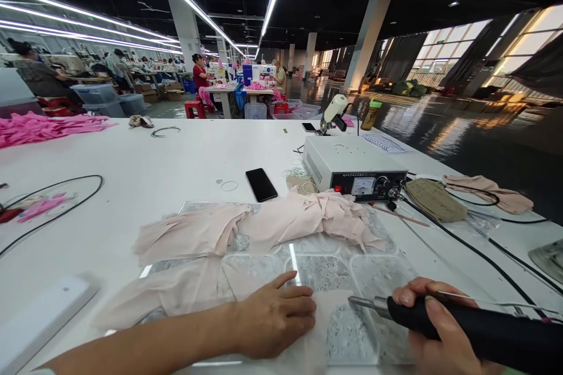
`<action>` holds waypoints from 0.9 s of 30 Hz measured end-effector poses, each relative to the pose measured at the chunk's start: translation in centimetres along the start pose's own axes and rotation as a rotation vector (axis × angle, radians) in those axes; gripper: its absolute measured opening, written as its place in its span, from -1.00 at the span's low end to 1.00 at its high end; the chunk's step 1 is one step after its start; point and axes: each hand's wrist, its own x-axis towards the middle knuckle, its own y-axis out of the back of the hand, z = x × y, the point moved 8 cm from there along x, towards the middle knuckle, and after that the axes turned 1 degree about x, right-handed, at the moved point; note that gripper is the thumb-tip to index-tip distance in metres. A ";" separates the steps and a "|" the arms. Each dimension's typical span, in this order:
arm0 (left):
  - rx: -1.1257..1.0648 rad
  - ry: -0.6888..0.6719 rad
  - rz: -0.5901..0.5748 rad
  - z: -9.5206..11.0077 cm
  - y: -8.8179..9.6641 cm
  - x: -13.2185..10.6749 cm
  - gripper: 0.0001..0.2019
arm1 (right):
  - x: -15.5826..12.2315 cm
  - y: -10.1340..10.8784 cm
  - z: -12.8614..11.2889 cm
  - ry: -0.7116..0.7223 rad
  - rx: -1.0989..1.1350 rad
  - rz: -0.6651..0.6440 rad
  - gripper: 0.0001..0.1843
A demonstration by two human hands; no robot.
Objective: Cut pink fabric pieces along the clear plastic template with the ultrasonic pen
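My left hand (277,317) lies palm down, fingers stretched out, on thin pale pink fabric (324,310) at the front of the table. My right hand (444,328) is wrapped round the black body of a corded ultrasonic hand tool (409,312) with a tapered metal tip. The tip points left and sits at the fabric's right edge; I cannot tell whether it touches. Beneath the fabric is a clear, speckled sheet with rounded panels (352,337). More pale pink fabric pieces (303,220) lie heaped and overlapping along its back and left.
Behind the fabric stand a metered control box (356,167) and a black phone (261,184). A dark cable (470,252) runs along the right, near an olive pouch (435,199). A white case (48,316) lies front left, pink fabric (48,126) back left. People sit at sewing machines beyond.
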 end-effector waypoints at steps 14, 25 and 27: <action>-0.053 0.007 -0.070 1.9 -0.3 0.4 -0.89 | 0.0 -0.2 -0.3 0.024 -0.098 -0.012 -0.83; -0.067 0.001 -0.127 0.0 0.9 0.8 -0.95 | -0.5 0.0 -1.7 0.070 -0.097 -0.067 -0.78; -0.011 -0.026 -0.134 0.9 0.6 0.9 -0.92 | -0.5 0.0 -1.7 0.065 -0.101 -0.071 -0.78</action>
